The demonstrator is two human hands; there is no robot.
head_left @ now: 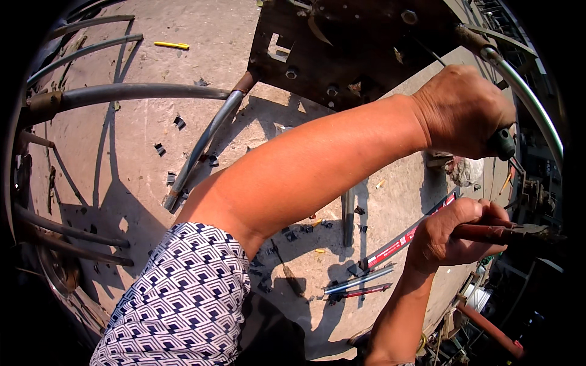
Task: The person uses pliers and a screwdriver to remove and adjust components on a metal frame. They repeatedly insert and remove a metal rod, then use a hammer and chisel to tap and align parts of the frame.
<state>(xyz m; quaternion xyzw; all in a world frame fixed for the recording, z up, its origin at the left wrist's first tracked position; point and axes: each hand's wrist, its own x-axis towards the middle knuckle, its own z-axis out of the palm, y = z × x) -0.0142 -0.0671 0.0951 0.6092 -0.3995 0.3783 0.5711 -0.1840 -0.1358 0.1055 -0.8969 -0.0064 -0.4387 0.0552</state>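
Observation:
From the lower left, my left arm in a blue-and-white patterned sleeve reaches across to the upper right. My left hand (pixel 469 111) is closed in a fist around a screwdriver (pixel 503 144); its dark handle end sticks out below the fist. A thin shaft shows above the fist, beside a dark metal plate (pixel 342 46) with bolts and cut-out holes. Lower down, my right hand (pixel 448 235) grips pliers (pixel 482 233) by their red handles, the dark jaws pointing right. The fingers hide part of both tools.
Bent metal tubes (pixel 152 91) stand at the left and a shiny curved tube (pixel 531 85) at the right. On the concrete floor lie a yellow pen (pixel 171 45), several black scraps (pixel 160 149), a red-and-black strip (pixel 390 247), and a long thin tool (pixel 292 279).

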